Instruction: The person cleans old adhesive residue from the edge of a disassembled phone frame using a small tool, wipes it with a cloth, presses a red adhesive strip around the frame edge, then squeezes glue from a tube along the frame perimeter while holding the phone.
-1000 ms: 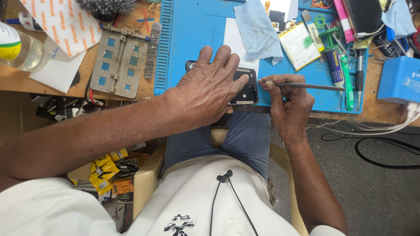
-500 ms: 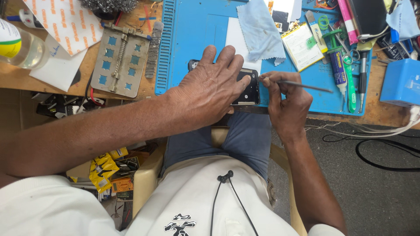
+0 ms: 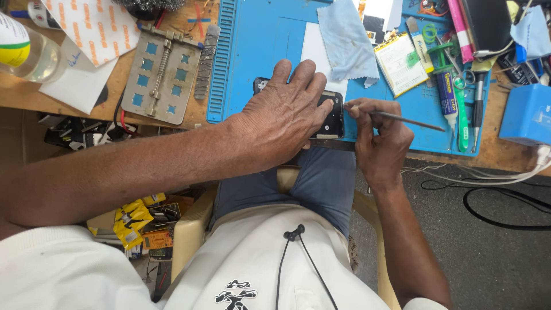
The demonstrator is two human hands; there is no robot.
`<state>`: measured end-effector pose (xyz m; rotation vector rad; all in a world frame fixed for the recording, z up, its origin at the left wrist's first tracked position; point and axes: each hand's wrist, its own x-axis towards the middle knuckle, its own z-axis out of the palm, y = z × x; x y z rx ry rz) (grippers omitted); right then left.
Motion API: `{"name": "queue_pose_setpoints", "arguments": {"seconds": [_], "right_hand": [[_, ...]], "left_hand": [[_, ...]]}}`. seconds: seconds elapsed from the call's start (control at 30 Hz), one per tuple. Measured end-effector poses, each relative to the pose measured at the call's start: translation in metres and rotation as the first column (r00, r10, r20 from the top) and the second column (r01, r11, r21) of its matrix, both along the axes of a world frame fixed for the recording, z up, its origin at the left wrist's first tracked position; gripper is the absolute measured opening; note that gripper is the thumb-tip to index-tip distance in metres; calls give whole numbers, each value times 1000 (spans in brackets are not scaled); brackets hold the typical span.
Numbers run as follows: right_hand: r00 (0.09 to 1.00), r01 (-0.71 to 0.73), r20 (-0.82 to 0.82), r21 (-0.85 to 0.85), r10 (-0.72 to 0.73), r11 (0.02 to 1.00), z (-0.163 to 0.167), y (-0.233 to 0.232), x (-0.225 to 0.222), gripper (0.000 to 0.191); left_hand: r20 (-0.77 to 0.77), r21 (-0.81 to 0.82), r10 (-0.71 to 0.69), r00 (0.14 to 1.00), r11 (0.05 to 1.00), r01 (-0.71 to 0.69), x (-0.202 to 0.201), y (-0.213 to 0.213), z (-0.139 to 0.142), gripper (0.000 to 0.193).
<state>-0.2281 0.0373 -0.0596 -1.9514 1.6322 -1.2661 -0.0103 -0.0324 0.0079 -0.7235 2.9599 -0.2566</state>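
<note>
Glossy black glass on the opened phone (image 3: 332, 117), pressed under the left hand (image 3: 287, 115). Thin, dull metal tool (image 3: 402, 119) pinched in the right hand (image 3: 376, 138). Matt blue rubbery work mat (image 3: 258, 51); soft, pale blue cloth (image 3: 347, 43) at far centre. Brushed grey metal holder (image 3: 162, 73) at left on worn, scuffed wooden bench (image 3: 23, 95).

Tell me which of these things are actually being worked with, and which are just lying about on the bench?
In use:
left hand, pressing down the opened phone
right hand, holding a thin metal tool at the phone's edge
blue mat under the phone

Lying about:
blue cloth
metal clamp plate
clear bottle
glue tube
blue box
</note>
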Motion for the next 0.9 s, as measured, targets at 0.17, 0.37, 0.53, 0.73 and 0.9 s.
{"name": "queue_pose_setpoints", "arguments": {"seconds": [0.17, 0.37, 0.53, 0.73, 0.9], "right_hand": [[930, -7, 368, 26, -3, 1000, 0, 1, -4, 14], [916, 32, 396, 81, -62, 996, 2, 1, -10, 22], [914, 3, 404, 91, -40, 996, 9, 6, -11, 13], [987, 44, 147, 86, -57, 995, 18, 22, -6, 13], [996, 60, 65, 9, -60, 998, 13, 24, 7, 14]], "left_hand": [[-43, 6, 14, 999, 1000, -14, 1, -2, -1, 74], [-113, 1, 18, 993, 1000, -18, 2, -1, -3, 77], [-81, -14, 22, 996, 1000, -23, 2, 1, -1, 77], [-36, 21, 20, 999, 1000, -19, 1, 2, 4, 78], [-42, -14, 6, 999, 1000, -6, 0, 3, 7, 75]]}}
